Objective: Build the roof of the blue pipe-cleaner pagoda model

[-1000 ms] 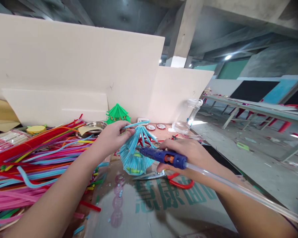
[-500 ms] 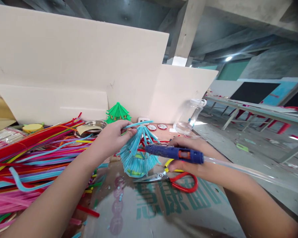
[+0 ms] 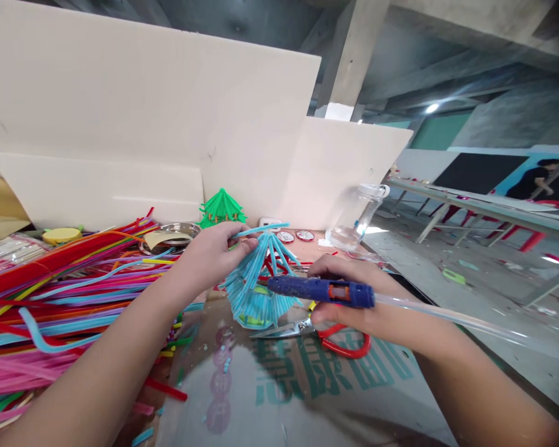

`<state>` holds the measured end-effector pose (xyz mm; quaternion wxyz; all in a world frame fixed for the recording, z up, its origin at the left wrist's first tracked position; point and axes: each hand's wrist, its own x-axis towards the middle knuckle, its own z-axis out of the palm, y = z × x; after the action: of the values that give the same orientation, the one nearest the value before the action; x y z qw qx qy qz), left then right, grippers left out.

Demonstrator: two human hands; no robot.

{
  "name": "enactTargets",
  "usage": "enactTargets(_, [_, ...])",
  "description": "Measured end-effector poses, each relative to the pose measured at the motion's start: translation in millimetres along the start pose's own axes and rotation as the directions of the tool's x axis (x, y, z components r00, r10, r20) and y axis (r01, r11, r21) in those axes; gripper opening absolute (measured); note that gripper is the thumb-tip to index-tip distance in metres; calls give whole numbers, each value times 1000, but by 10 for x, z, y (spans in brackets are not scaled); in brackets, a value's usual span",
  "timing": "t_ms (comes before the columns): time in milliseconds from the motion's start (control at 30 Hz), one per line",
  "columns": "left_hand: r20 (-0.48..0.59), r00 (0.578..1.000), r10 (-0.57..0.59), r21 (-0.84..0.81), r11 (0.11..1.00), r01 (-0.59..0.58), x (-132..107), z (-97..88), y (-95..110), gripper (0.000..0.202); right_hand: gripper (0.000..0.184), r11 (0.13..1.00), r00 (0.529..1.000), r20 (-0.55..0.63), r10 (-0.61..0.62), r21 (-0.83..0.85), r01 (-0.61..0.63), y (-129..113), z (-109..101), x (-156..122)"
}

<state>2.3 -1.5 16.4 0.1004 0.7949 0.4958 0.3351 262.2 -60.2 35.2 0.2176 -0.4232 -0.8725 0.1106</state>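
Thumb and fingers closed, a person's left hand (image 3: 223, 249) pinches a slim light-blue fuzzy strip (image 3: 278, 226) beside the peak of a tent-shaped light-blue model (image 3: 243, 305) of similar strips, at the far end of a grey printed board (image 3: 242, 413). The right hand (image 3: 361, 273), curled around a dark blue plastic glue gun (image 3: 307, 288), aims the nozzle at the model above metal scissors (image 3: 289, 329) with a red handle loop; whether it touches cannot be told.
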Motion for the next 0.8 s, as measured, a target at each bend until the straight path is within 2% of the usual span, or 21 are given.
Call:
enactTargets(233, [3, 1000, 30, -4, 1000, -30, -7, -2, -15, 41, 39, 1000, 1000, 2, -17, 6, 17, -23, 4, 29])
enactTargets(800, [6, 1000, -15, 7, 1000, 15, -18, -25, 39, 41, 39, 998, 998, 37, -55, 20, 55, -84, 15, 43])
